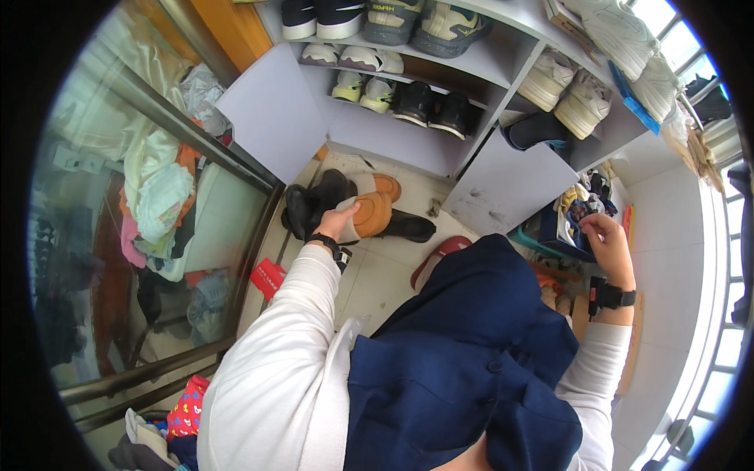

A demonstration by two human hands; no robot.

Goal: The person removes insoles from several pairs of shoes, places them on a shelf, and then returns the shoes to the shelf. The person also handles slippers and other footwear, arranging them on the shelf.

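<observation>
You stood over a pale tiled floor (377, 275) in front of an open grey shoe cabinet (440, 118), its doors swung wide and its shelves lined with pairs of shoes. The fingers (351, 209) of your left hand (339, 222) were curled around the edge of a tan, flat-soled slipper (372, 213), pinching it at floor level just in front of the cabinet. A second tan slipper (386, 187) lay just behind it, and black boots (314, 206) lay touching them on the left. A black band circled that wrist, above a white sleeve. Your right hand (609, 250) was raised well apart on the other side, its fingers (594, 225) bent together near a blue basket (561, 231) crammed with small things; you could not tell whether they held anything. A dark blue garment (463, 353) hung over your front. To your left, a glass door (157, 228) showed piled clothes behind it.
</observation>
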